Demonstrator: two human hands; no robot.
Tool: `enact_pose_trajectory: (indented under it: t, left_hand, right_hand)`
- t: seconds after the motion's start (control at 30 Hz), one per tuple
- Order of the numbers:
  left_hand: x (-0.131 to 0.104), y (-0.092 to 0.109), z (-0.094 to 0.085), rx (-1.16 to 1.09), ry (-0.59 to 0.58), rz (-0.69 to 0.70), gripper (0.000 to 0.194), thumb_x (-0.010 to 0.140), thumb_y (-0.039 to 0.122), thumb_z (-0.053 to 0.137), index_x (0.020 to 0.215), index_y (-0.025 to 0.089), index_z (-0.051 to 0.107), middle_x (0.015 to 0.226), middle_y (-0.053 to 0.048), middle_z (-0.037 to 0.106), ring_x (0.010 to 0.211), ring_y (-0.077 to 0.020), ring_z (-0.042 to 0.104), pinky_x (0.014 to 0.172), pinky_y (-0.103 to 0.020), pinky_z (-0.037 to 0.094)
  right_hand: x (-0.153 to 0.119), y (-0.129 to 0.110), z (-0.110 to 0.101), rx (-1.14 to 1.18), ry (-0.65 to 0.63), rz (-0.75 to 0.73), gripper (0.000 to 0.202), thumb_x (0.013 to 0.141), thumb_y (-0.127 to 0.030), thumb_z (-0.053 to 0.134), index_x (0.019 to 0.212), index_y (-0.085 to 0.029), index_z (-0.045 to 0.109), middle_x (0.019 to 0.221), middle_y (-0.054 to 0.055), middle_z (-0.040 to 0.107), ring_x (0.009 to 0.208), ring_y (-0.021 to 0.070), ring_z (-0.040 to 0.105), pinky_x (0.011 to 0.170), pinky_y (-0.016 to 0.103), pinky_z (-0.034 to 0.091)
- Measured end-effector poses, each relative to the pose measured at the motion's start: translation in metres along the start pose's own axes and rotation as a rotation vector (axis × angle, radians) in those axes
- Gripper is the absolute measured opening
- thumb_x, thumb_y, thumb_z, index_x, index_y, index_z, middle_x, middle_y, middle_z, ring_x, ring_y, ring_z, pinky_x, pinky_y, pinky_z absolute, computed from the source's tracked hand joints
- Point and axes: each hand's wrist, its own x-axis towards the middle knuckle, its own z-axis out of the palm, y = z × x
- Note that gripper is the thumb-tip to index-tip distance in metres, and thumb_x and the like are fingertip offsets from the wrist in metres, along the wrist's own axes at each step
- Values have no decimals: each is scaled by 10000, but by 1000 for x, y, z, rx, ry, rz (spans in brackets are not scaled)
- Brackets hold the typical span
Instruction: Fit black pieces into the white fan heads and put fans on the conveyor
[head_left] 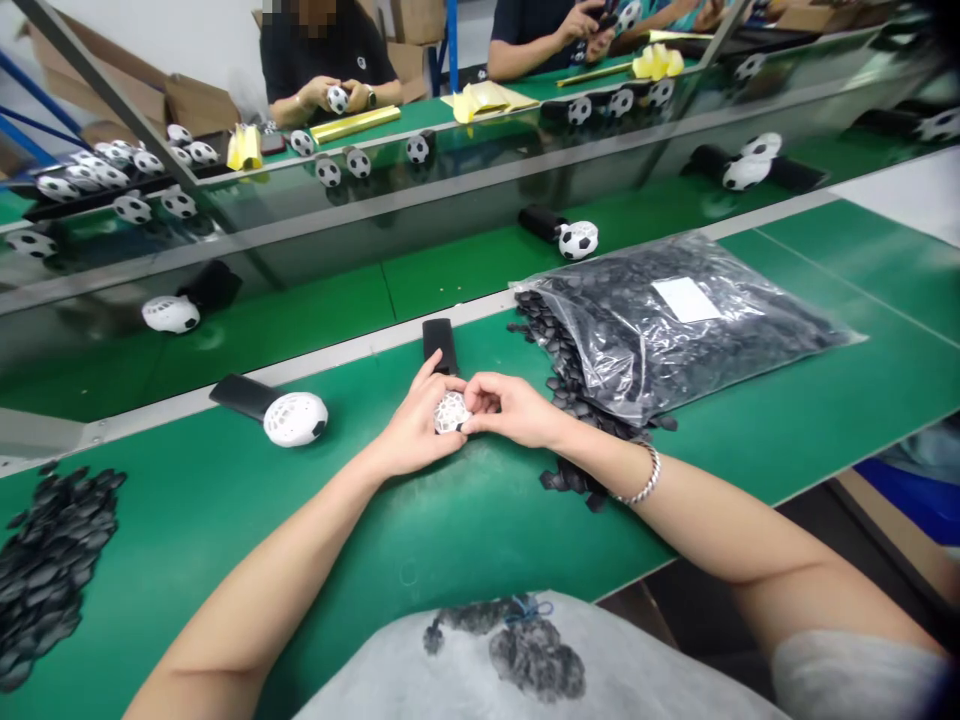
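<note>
A white soccer-ball-shaped piece (451,412) with an openwork pattern sits in my left hand (414,425), whose fingers and thumb curl round it. Its black handle (439,345) points away from me on the green table. At the ball's right side my right hand (510,408) is closed in a pinch, the fingertips touching the ball. A dark spot shows by the right thumb tip; whether it is a loose piece or part of the ball I cannot tell. Small flat black pieces (574,400) lie scattered under and beside my right forearm.
A clear plastic bag (675,320) full of black pieces lies at right. Another ball piece (295,419) with handle rests at left, above a black pile (52,570). Beyond the table edge, a green conveyor (330,330) carries more ball pieces. Co-workers sit across.
</note>
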Motion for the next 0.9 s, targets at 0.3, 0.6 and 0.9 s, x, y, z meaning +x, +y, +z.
enact_pose_trajectory:
  t: [0.3, 0.6, 0.9]
  left_hand:
    - [-5, -5, 3, 43, 21, -93, 537, 628, 349, 720, 1097, 214, 496, 1322, -118, 290, 1340, -352, 116, 1068, -541, 190]
    - [-6, -7, -9, -82, -65, -124, 545, 633, 196, 696, 1138, 259, 501, 1352, -78, 246, 1302, -297, 258, 1065, -464, 261]
    - [-3, -16, -8, -161, -34, -49, 521, 657, 196, 695, 1138, 233, 500, 1147, -56, 461, 1117, -221, 454, 1006, -390, 336]
  right_hand:
    - [-17, -41, -46, -1124, 86, 321, 126, 803, -279, 603, 804, -159, 641, 870, 84, 644, 779, 209, 599, 612, 268, 408]
    - [-20, -22, -73, -1314, 60, 377, 54, 791, -170, 574, 782, -184, 625, 867, 59, 645, 746, 204, 606, 527, 241, 348]
    - [-16, -22, -31, -603, -65, -287, 149, 848, -140, 525, 921, -189, 646, 891, 36, 628, 844, 142, 580, 785, 252, 448]
